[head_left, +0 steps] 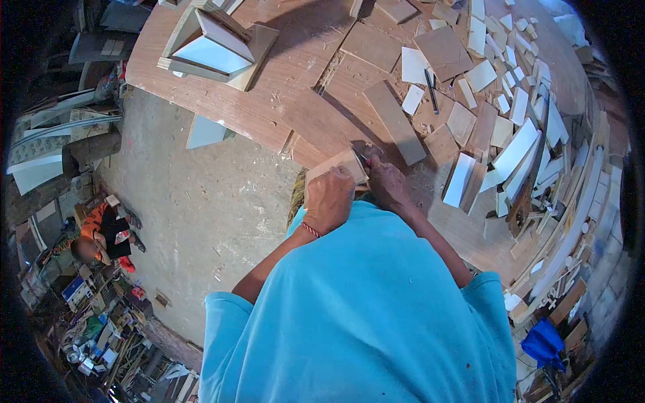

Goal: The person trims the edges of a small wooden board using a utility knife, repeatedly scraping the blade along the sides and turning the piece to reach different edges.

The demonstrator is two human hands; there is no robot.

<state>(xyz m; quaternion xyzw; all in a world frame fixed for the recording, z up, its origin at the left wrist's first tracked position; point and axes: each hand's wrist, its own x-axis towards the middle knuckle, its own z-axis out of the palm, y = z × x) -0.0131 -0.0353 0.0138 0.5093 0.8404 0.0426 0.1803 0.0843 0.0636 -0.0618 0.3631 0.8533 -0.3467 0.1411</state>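
My left hand (330,198), with a red and white cord at its wrist, is closed on a small wooden board (341,163) at the table's near edge. Close against the board's right end, my right hand (390,183) is closed around a small thin tool (363,157); its kind is too small and covered to make out. A long brown wooden board (322,127) lies just beyond my hands. Right of it rests another plank (394,123). A dark pen-like marker (431,92) lies among the wood pieces farther right.
Many white and brown offcuts (517,151) are heaped along the right of the wooden table (208,87). An angled wooden assembly (215,50) stands at the far left. Down on the floor (201,221), a person in orange (101,228) sits at left near piled scrap.
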